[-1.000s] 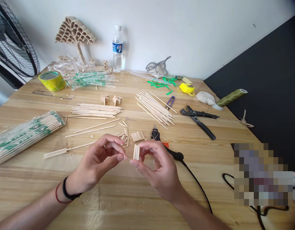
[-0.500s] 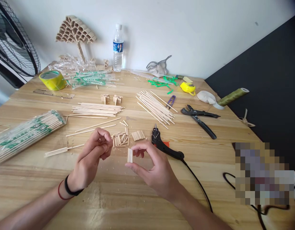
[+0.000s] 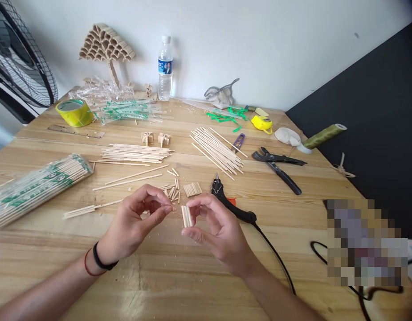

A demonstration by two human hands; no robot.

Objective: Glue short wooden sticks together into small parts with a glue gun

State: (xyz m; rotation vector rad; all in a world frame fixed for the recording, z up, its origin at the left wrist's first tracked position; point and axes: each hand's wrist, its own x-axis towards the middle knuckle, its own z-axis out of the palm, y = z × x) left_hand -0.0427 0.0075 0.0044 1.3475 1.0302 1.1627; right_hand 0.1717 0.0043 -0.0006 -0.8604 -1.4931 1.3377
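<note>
Between the thumb and fingertips of my right hand point(image 3: 222, 232) stands a small bundle of short wooden sticks point(image 3: 186, 216), side by side and slightly tilted. My left hand point(image 3: 139, 218) is closed in a pinch just left of that bundle, apart from it; what its fingertips hold, if anything, is too small to tell. Behind my hands lie loose short stick pieces point(image 3: 172, 192), partly hidden by the left fingers. A flat row of short sticks point(image 3: 193, 189) rests just beyond my right fingers. The black glue gun point(image 3: 222, 196) lies to the right, nozzle pointing away.
Long sticks point(image 3: 135, 153) and another pile point(image 3: 217, 151) lie farther back. Bagged sticks point(image 3: 42, 189) are at left, pliers point(image 3: 279, 167) at right. A water bottle point(image 3: 165, 69) and a stick-built tree point(image 3: 107, 49) stand near the wall. The glue gun's cable point(image 3: 275, 254) runs toward the front.
My left hand has moved right, from a curled position to a pinch close to the bundle. The bundle in my right hand has shifted slightly right and tilted.
</note>
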